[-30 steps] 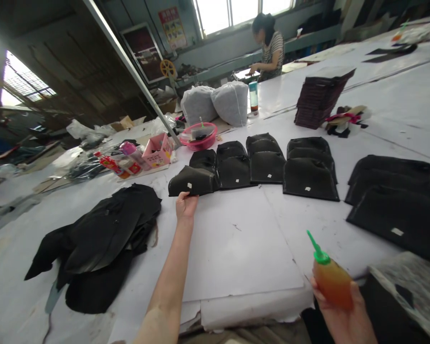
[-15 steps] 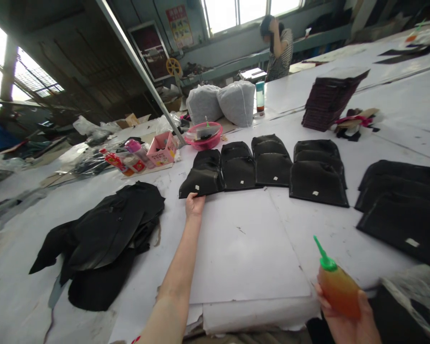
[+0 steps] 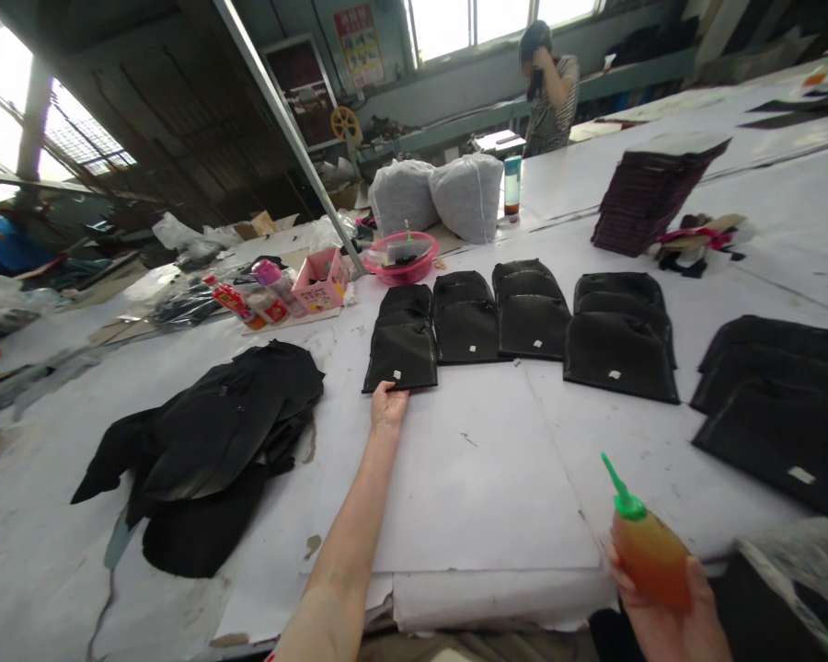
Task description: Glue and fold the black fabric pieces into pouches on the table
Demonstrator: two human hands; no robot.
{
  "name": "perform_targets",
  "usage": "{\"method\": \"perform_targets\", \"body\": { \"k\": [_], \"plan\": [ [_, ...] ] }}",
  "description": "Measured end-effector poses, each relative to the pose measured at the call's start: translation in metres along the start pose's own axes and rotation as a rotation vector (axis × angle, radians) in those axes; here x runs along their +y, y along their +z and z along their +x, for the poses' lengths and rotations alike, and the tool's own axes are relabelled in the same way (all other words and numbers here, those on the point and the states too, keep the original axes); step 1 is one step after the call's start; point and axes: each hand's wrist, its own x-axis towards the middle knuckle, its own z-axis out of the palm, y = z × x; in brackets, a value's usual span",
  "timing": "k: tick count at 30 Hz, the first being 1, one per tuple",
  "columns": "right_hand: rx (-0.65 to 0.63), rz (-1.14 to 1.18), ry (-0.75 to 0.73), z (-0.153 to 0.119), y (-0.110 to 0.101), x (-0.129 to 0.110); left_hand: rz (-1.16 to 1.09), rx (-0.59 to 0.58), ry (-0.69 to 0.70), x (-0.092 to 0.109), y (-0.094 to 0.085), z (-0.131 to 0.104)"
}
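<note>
My left hand (image 3: 389,405) is closed on the near edge of a black leather-like panel (image 3: 401,354) with a small pale tag, the front one of an overlapping stack on the left. In my right hand (image 3: 669,598) is a squeeze bottle (image 3: 652,556) of amber liquid with a green nozzle (image 3: 615,483) tipped up and to the left. Beside that stack lie more overlapping black panels, among them a second stack (image 3: 465,331), a third (image 3: 533,324) and a fourth (image 3: 619,354). Further black panels (image 3: 779,428) lie at the right.
A heap of black pieces (image 3: 213,441) lies on the left of the white table. Behind stand a pink box (image 3: 321,290), a pink basin (image 3: 400,267), two pale sacks (image 3: 465,198), a blue-capped bottle (image 3: 511,188) and a dark maroon stack (image 3: 649,198). A person (image 3: 550,92) is at the far side.
My left hand has drawn the front panel slightly towards me and to the right, and it lies straighter. The view has shifted a little. My right hand still holds the bottle.
</note>
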Motion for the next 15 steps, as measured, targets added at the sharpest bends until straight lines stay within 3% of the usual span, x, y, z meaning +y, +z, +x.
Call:
{"method": "perform_targets", "body": {
  "k": [6,15],
  "plan": [
    [0.031,0.009,-0.020,0.001,0.002,0.001,-0.001,0.092,-0.038,0.005,0.010,-0.007],
    [-0.081,-0.038,-0.019,0.003,-0.002,0.000,0.023,0.218,-0.157,0.020,0.007,-0.016]
  ]
}}
